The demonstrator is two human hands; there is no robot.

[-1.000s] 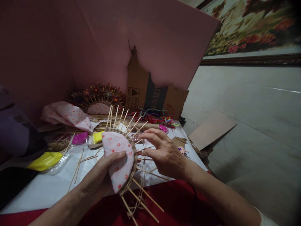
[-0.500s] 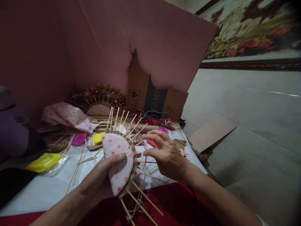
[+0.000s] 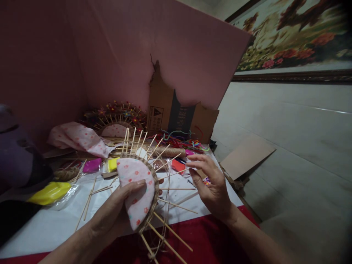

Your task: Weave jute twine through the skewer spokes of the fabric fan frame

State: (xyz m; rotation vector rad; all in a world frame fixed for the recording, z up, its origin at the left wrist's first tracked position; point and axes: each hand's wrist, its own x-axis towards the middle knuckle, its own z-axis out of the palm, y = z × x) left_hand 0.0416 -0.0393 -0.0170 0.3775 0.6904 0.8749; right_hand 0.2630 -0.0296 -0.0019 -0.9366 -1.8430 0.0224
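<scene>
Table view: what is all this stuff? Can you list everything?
table: 1, white top
board: 1, pink, behind table
box: 1, brown cardboard, back
stick fan: 1, pink flowered, held up front
finished fan: 1, colourful flowers, back
cloth: 1, pink flowered, back left
yellow packs: 2, table left
magenta pack: 1, table left
red pack: 1, beyond fan
fuzzy wires: many, colourful, by box
twine roll: 1, tan, behind fan
loose sticks: several, tan, table
cardboard sheet: 1, brown, floor right
painting: 1, flowery, wall
left hand: 1, grips stick fan
right hand: 1, open, by stick tips
</scene>
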